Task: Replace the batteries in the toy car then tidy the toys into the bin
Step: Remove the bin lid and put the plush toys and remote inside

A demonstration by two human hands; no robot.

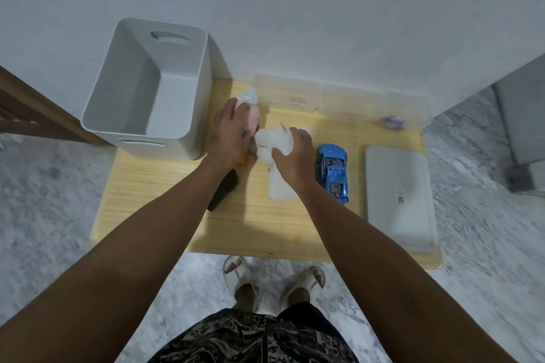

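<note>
On the small wooden table (165,186), my left hand (231,135) grips a pink and white plush toy (250,110) right beside the grey bin (147,88). My right hand (295,150) grips a white plush toy (274,141) in the middle of the table; part of it trails toward me under my wrist. The blue toy car (333,171) lies just right of my right hand, untouched. The bin stands at the table's back left and looks empty.
The bin's flat grey lid (398,194) lies on the table's right side. Clear plastic boxes (295,94) line the back edge by the wall, one holding a small bluish object (392,122). A dark object (224,191) lies under my left forearm. My feet in white slippers stand below the front edge.
</note>
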